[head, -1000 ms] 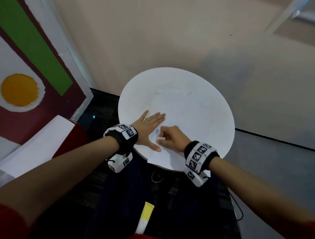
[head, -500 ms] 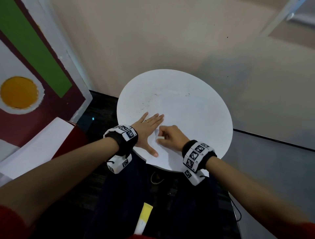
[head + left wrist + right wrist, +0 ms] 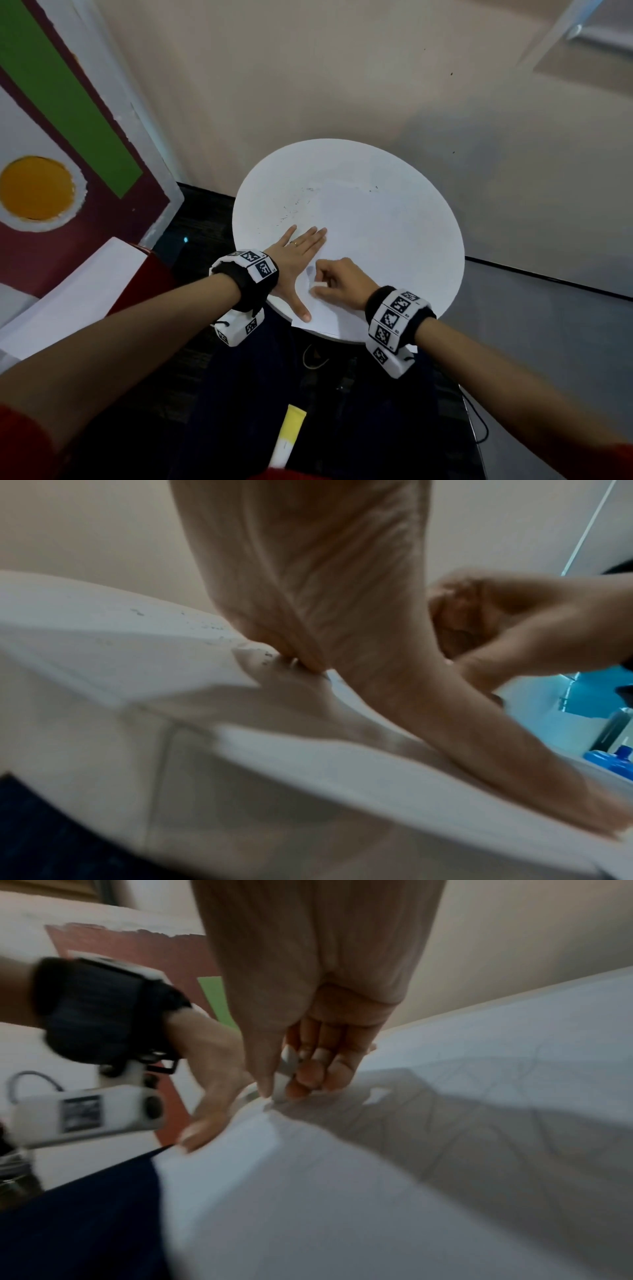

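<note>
Pinching an eraser (image 3: 283, 1081) down on the paper (image 3: 329, 318)

I see the left hand (image 3: 294, 260) spread flat, fingers straight, pressing the paper onto the round table (image 3: 263, 205). The right hand (image 3: 342, 284) has thumb and fingers curled tight on the small white eraser, its tip touching the sheet just beside the left thumb. The paper's near corner overhangs the table's edge.

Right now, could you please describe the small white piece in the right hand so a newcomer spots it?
On the round white table, a sheet of paper overhangs the near edge under the flat left hand. Beside it the right hand pinches a small white block onto the sheet; unlike the flat paper, it is chunky.
</note>
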Motion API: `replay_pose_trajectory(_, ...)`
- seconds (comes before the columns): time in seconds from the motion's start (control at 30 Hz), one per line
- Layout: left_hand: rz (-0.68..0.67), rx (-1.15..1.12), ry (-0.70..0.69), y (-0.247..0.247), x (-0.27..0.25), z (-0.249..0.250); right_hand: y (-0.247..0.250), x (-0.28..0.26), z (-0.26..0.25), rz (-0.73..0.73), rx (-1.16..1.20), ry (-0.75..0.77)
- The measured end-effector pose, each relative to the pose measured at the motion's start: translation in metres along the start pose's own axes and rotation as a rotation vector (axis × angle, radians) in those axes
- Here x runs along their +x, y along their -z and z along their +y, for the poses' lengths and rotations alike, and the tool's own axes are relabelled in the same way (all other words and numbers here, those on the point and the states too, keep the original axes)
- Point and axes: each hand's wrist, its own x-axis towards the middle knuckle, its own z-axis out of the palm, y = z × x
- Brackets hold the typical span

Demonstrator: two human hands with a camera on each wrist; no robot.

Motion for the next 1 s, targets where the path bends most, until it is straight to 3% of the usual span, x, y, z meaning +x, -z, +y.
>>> replay_pose_trajectory(0.1,-0.006,0.018,0.005,-0.001,-0.001,0.0,-0.006,-0.007,-0.004,-0.102,-0.038,0.056)
replay_pose_trajectory(0.23,-0.015,-0.004,0.002,0.001,-0.001,0.0,-0.001,-0.003,-0.002,0.018,0.017,-0.011)
replay_pose_trajectory(0.33,-0.024,0.023,-0.003,0.001,-0.002,0.001,-0.011,-0.013,-0.005,-0.112,-0.039,0.089)
replay_pose_trajectory(0.47,-0.035,0.008,-0.009,0.003,-0.001,0.0,-0.002,-0.008,0.001,0.005,0.016,-0.002)
replay_pose_trajectory(0.6,-0.042,0.021,-0.012,0.001,-0.001,0.0,-0.012,-0.017,-0.005,-0.134,-0.066,0.09)
replay_pose_trajectory(0.73,-0.046,-0.013,-0.035,0.002,-0.002,-0.001,-0.002,-0.01,0.0,-0.023,0.057,-0.005)
replay_pose_trajectory(0.87,-0.075,-0.054,-0.105,0.003,-0.006,-0.008,-0.004,-0.014,-0.001,-0.01,0.057,0.013)
replay_pose_trajectory(1.0,-0.095,-0.021,-0.082,0.005,-0.005,-0.01,-0.011,-0.02,-0.004,-0.059,-0.055,0.02)
